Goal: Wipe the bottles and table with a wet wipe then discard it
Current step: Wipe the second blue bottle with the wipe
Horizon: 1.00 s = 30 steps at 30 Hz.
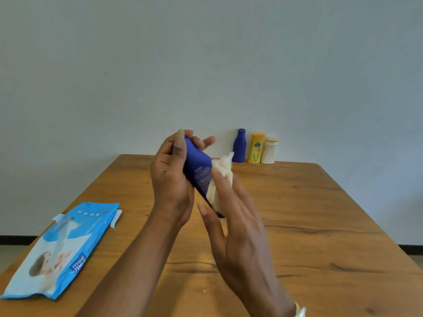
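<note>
A dark blue bottle (198, 170) is held tilted above the wooden table (309, 213), gripped around its upper part by my left hand (170, 177). My right hand (231, 216) presses a crumpled white wet wipe (220, 177) against the bottle's right side. At the table's far edge stand three more bottles: a blue one (239, 146), a yellow one (256, 148) and a cream one (269, 151), all upright by the wall.
A blue pack of wet wipes (61, 248) lies flat at the table's left front, its flap lifted. A few small crumbs (207, 289) dot the table near its front. A plain wall rises behind the table.
</note>
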### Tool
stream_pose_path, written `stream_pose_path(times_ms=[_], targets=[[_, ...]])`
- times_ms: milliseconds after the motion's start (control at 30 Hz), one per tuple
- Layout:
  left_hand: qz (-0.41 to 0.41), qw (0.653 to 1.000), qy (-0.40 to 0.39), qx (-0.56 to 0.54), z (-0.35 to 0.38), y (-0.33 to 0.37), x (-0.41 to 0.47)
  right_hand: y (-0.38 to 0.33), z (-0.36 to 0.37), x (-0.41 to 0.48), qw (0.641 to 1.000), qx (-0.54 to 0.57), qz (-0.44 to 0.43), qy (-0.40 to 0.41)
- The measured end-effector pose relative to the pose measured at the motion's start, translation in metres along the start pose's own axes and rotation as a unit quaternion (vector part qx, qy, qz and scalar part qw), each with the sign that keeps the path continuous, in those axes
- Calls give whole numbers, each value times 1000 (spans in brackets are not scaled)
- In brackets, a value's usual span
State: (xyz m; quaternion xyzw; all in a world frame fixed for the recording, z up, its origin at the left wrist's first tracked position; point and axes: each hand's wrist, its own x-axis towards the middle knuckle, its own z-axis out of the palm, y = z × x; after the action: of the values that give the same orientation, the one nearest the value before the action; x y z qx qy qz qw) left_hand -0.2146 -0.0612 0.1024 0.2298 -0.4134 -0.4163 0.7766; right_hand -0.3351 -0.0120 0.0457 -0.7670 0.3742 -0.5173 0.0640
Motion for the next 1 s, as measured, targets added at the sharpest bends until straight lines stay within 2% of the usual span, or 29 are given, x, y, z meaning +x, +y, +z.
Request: stream_pose_path(times_ms=[67, 133, 200, 267, 367, 433, 567, 667, 833, 900, 967, 1000], targets=[[-4, 1000, 18, -8, -1, 4, 5, 1, -4, -8, 996, 73, 43, 10], [-23, 1000, 5, 5, 2, 1, -2, 3, -6, -2, 989, 102, 69, 78], [-44, 999, -17, 14, 7, -8, -13, 8, -6, 12, 982, 135, 82, 108], [-45, 999, -19, 8, 10, -11, -18, 10, -9, 25, 969, 202, 116, 87], [-19, 1000, -10, -9, 4, -3, -7, 14, -12, 20, 967, 208, 150, 12], [-14, 1000, -17, -14, -1, 1, -1, 15, -14, 11, 943, 265, 195, -51], [-50, 990, -128, 9, -4, -6, -8, 18, -25, 21, 883, 355, 242, -188], [-74, 973, -204, 75, -6, -5, -9, 16, -31, 32, 866, 387, 256, -184], [-119, 937, -243, 221, -8, 1, -17, 9, -25, 30, 825, 465, 296, -126], [-101, 943, -196, 251, -10, -2, -24, 8, -26, 31, 813, 487, 307, -91], [-36, 947, -54, 314, -17, -9, -39, 10, -31, 33, 800, 504, 322, -42], [10, 937, 23, 349, -23, -13, -50, 11, -34, 35, 798, 505, 328, -22]])
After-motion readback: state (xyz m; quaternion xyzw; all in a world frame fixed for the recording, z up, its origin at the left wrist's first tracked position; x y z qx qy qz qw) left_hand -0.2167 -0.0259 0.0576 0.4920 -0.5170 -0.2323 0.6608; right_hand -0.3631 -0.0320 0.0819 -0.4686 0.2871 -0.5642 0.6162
